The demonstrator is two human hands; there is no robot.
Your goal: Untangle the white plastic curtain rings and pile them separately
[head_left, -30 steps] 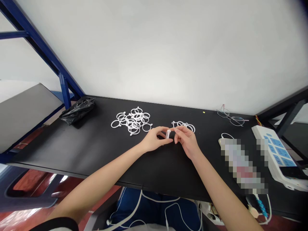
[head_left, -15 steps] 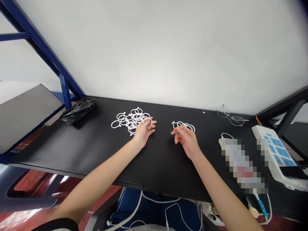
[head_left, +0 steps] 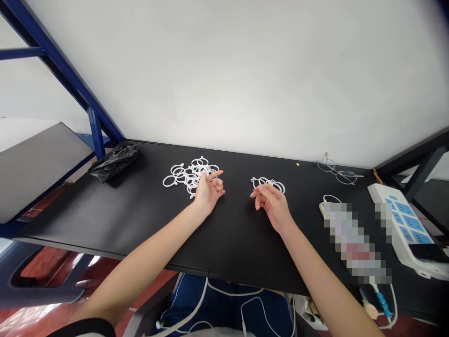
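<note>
A heap of white plastic curtain rings [head_left: 191,177], each with a small knob or eyelet, lies on the black desk [head_left: 231,248]. My left hand [head_left: 207,193] rests at the heap's right edge, palm turned up, index finger stretched out and the other fingers loosely bent. No ring shows in it, and it covers part of the heap. To the right lies a smaller group of white rings [head_left: 278,186]. Just in front of that group hovers my right hand [head_left: 271,201], its fingers loosely bent and apart, with nothing visible between them.
At the left sits a crumpled black plastic bag [head_left: 115,161]. Eyeglasses [head_left: 345,177] lie near the wall at the right. Closer in are a blurred-out phone-like object [head_left: 354,243] with a cable and a white power strip [head_left: 403,224] with blue sockets.
The ring that lay across my left fingers no longer shows in that hand. Its fingers, spread before, have curled except the index. My right hand has stayed almost still.
</note>
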